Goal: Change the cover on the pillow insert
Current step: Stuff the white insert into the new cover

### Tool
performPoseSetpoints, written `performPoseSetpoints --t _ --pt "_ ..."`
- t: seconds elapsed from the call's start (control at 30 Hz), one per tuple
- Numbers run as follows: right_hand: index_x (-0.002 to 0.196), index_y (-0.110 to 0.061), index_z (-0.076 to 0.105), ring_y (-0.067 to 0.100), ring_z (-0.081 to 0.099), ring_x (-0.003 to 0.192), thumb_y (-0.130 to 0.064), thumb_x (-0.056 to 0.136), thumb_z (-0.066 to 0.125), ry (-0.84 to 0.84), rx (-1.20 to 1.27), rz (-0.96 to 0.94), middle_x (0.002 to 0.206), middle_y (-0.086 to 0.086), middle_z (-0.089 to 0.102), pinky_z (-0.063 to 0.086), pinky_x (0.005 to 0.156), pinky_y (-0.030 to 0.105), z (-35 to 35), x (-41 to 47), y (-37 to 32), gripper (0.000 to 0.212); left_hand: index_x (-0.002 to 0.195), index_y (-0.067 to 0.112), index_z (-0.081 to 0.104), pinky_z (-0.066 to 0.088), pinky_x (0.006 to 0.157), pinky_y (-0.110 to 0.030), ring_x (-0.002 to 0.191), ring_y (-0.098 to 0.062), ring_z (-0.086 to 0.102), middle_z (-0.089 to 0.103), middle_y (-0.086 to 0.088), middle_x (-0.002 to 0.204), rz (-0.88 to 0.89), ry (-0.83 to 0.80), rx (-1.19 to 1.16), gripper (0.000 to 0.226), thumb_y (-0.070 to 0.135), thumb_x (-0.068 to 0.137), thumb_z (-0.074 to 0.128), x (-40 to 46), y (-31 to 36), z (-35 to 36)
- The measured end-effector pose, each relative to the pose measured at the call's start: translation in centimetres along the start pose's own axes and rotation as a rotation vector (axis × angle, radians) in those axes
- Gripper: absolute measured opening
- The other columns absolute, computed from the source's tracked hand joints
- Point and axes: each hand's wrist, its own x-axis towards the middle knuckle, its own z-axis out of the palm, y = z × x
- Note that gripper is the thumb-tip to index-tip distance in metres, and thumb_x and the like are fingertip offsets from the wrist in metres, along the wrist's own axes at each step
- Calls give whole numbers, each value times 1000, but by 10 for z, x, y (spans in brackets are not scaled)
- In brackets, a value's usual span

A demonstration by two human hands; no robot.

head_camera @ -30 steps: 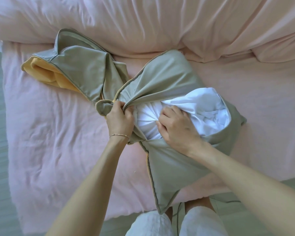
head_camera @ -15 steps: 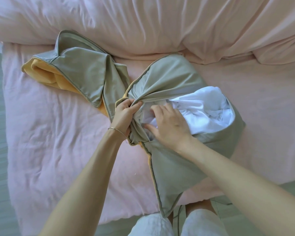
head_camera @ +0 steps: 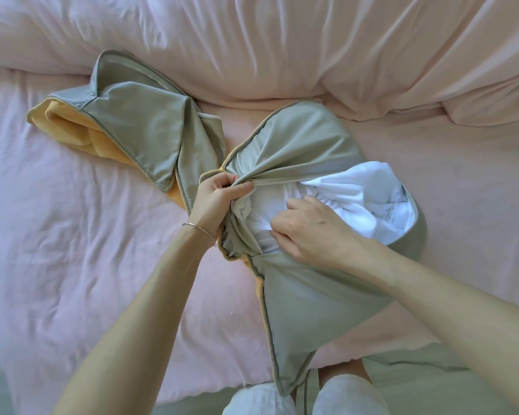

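Since a second ago your left hand has slid a bit up and left with the bunched hem, and your right hand has moved lower into the opening, so less white shows near it; closest to you, the sage cover's bottom corner hangs off the bed edge between your white-trousered knees; your left hand is clenched round the gathered edge of the cover's opening, thin bracelet on the wrist; your right hand presses on the white pillow insert, fingers bent into the fabric, can't tell if it's actually pinching; the insert sits partly inside the cover, top right bulging out; further left lies another sage and yellow cover on the pink sheet; pink duvet bunched at the back.
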Motion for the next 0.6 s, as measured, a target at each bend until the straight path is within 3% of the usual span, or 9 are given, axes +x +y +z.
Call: performPoseSetpoints --t 0.17,0.3,0.37,0.43,0.6 --pt "57 -19 27 19 26 54 -20 81 39 14 58 12 51 -6 23 26 51 26 -9 -2 5 26 58 13 50 40 58 -19 56 -7 45 46 2 62 119 117 119 28 0 75 69 2 5 6" --pt "57 -19 38 24 44 51 -27 82 40 -4 79 101 52 -1 43 33 50 28 -5 -5 -3 26 61 11 48 39 59 -20 59 -10 45 44 1 63 44 81 -25 27 -5 77 63 -2 -2 6" --pt "70 -14 55 25 54 59 -25 82 42 8 155 182 69 2 55 36 51 28 -3 1 -13 21 64 10 49 41 60 -21 59 -10 48 46 -1 65 1 64 -136 24 -5 77 62 -3 -5 1" --pt "92 -10 61 25 60 69 -23 83 41 42 220 228 89 4 61 42 50 29 -4 15 -21 26 65 10 50 44 56 -20 56 -9 52 49 -2 66 -14 27 -214 18 0 72 64 -3 -5 -3" --pt "114 -11 46 32 58 99 -33 95 41 -160 125 372 112 7 58 30 63 35 9 45 -37 29 67 10 49 47 55 -18 57 -8 54 50 -3 68 42 77 -194 15 8 64 63 -6 -1 -19"
